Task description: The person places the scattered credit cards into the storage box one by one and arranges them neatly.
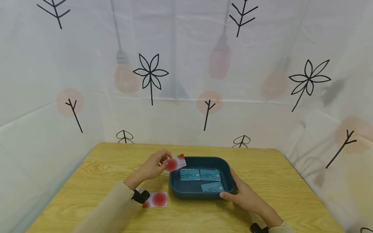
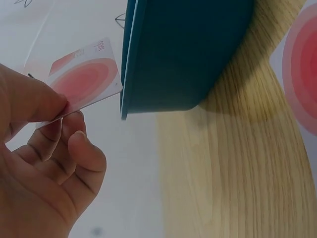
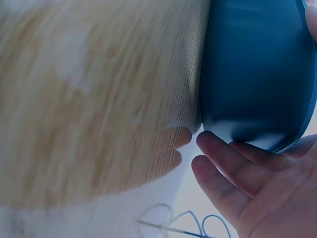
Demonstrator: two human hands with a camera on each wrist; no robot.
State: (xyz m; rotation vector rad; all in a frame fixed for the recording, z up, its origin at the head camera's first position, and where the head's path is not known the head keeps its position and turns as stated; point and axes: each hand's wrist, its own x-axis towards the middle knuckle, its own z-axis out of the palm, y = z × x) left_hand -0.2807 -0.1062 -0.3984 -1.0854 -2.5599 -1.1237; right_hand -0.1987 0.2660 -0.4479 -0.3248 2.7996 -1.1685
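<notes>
Presently, I observe a person's left hand pinching a red-and-white card between thumb and fingers, the card tilted at the far left corner of a dark blue tray. Whether the card touches the rim cannot be established from where I stand. The right hand is spread at the tray's right end: the thumb lies at the near corner of the rim, and the visible fingers are fairly straight along the outer wall, not clenched.

Inside the tray are three teal cards marked "VIP". Two lie side by side towards the far wall; the third lies slightly askew near the front, to the right.

On the wooden table, left of the tray, a second red-and-white card lies flat, partly covered by the left wrist and its black strap. The sleeves are beige. Behind the table hangs a pale cloth printed with plants and lamps.
</notes>
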